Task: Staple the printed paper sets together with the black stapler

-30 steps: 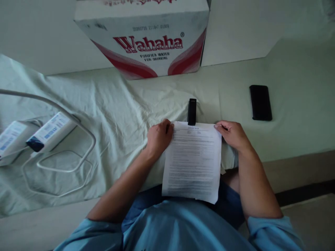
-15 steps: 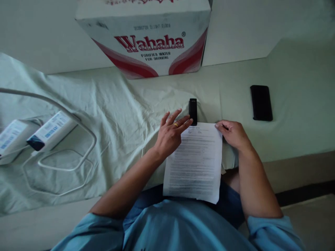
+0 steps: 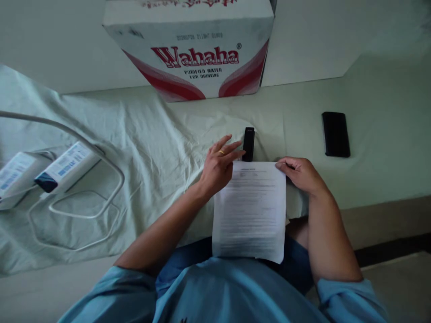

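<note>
A printed sheet of paper (image 3: 249, 211) extends from the bed's edge over my lap, its upper end towards a small black stapler (image 3: 248, 144). My right hand (image 3: 301, 175) pinches the sheet's top right corner between thumb and fingers. By the top left corner is my left hand (image 3: 219, 163), a ring on one finger, its fingers spread and the tips beside the stapler's left side. Its thumb is hidden, and whether it touches the paper I cannot tell. The stapler lies lengthwise just beyond the sheet's top edge.
A large Wahaha water carton (image 3: 198, 58) stands against the wall at the back. To the right lies a black phone (image 3: 336, 134). Two white boxes (image 3: 69, 168) and a looped white cable (image 3: 114, 168) are at left on the wrinkled pale green sheet (image 3: 148, 134).
The paper's top edge has drawn slightly towards me, just off the stapler's near end. My left hand has shifted a little left, its fingers more apart. My right hand keeps its pinch.
</note>
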### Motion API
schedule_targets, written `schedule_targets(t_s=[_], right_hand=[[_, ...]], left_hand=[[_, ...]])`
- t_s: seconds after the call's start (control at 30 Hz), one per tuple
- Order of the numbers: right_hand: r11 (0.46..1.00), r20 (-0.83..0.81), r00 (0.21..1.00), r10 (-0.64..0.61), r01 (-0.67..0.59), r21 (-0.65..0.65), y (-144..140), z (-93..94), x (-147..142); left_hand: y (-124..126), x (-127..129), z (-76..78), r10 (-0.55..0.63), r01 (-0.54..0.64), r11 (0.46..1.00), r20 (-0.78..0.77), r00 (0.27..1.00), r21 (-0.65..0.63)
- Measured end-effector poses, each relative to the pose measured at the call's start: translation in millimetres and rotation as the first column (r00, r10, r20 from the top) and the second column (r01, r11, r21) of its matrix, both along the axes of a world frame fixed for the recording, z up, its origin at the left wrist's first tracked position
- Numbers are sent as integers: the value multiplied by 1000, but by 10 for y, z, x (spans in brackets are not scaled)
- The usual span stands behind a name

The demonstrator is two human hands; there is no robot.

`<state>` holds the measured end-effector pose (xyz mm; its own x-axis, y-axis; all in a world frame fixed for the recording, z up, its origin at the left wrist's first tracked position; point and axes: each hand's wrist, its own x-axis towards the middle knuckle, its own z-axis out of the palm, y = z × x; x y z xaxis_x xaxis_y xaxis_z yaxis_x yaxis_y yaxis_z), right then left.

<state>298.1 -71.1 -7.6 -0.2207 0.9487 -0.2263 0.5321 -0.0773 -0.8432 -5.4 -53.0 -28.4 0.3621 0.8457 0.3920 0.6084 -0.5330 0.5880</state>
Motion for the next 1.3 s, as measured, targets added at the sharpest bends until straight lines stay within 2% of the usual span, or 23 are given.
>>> schedule_targets(t_s=[0.07, 0.1, 0.17, 0.27, 0.33, 0.37, 0.43, 0.53, 0.57, 0.6, 0.63, 0.73, 0.8, 0.87, 1.0, 1.07, 1.13, 1.2, 1.3], right_hand=[[997, -63, 995, 75, -77, -26, -18, 72, -26], [994, -89, 991, 101, -104, -26, -27, 106, -41], [993, -120, 986, 116, -117, -1, -40, 158, -64], [996, -107, 994, 19, -9, 93, -27, 162, -75], [980, -98, 990, -104, 119, 159, 9, 114, -67], [964, -100, 980, -172, 188, 188, 33, 81, -61], [922, -111, 951, -290, 308, 235, 86, 13, -48], [854, -145, 902, -408, 432, 288, 154, -60, -41], [836, -164, 885, -436, 466, 290, 167, -74, -46], [821, -194, 867, -460, 498, 279, 175, -84, -55], [809, -234, 847, -478, 528, 258, 179, -91, -69], [818, -366, 813, -453, 542, 191, 166, -110, -140], [855, -395, 836, -381, 481, 193, 152, -127, -199], [880, -370, 867, -335, 428, 207, 141, -144, -249], [864, -295, 878, -376, 447, 231, 139, -152, -267], [851, -228, 888, -400, 452, 267, 138, -131, -229], [838, -134, 897, -421, 442, 322, 134, -99, -172], [806, -83, 884, -460, 455, 379, 130, -70, -110], [733, -153, 838, -523, 534, 421, 138, -55, -34]], left_hand=[[8, -76, 1, 97, -84, 992, 156, 983, -90], [1, -115, 7, 167, -127, 977, 245, 955, -173], [-28, -186, 36, 311, -139, 911, 424, 851, -388], [-92, -256, 100, 476, 66, 764, 631, 613, -641], [-130, -278, 120, 552, 236, 662, 676, 488, -711], [-144, -284, 115, 573, 308, 616, 680, 457, -725], [-163, -281, 77, 588, 405, 523, 661, 466, -750], [-172, -235, -14, 556, 433, 408, 595, 581, -804], [-173, -208, -39, 535, 421, 401, 581, 613, -813], [-175, -176, -57, 521, 403, 420, 580, 626, -813], [-177, -141, -68, 517, 381, 462, 592, 618, -801], [-184, -33, -61, 554, 278, 615, 655, 513, -738], [-183, 15, -46, 581, 219, 666, 680, 447, -713], [-168, 17, -47, 608, 222, 650, 672, 422, -727], [-104, -110, -113, 674, 379, 507, 630, 387, -774], [-71, -180, -155, 683, 461, 458, 633, 364, -760], [-49, -215, -189, 680, 498, 448, 645, 350, -743], [-38, -217, -217, 677, 497, 464, 655, 335, -734], [-36, -195, -247, 680, 500, 479, 665, 308, -721]])
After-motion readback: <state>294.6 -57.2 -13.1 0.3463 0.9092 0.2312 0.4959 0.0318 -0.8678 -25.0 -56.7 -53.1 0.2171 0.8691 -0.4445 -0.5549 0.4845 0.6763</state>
